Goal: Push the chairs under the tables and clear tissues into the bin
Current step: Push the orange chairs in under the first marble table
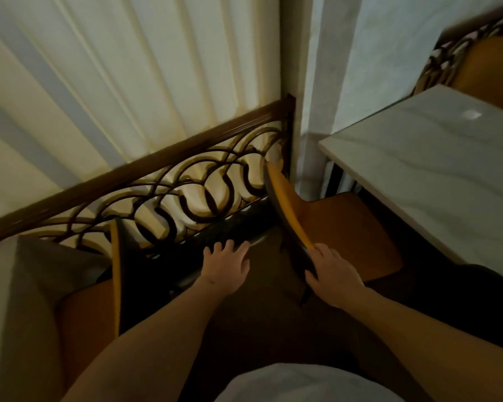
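Dim, warm-tinted, backlit curtain [122, 91] brightest — floor in shadow, soft blur, wide-angle bending at edges

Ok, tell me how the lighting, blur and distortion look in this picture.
Head view: dim and warm, the floor between the chairs nearly black; a small bright glare on the marble table; the curtain and railing are motion-blurred; wide-angle bending tilts the edges; the right hand on the chair back stays fairly sharp.

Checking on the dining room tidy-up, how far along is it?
Nothing looks finished yet. In hand: the right hand grips the backrest of the orange chair, whose seat sits only partly under the marble table. The left hand is open. Left: the second chair and any tissues; no bin shows.
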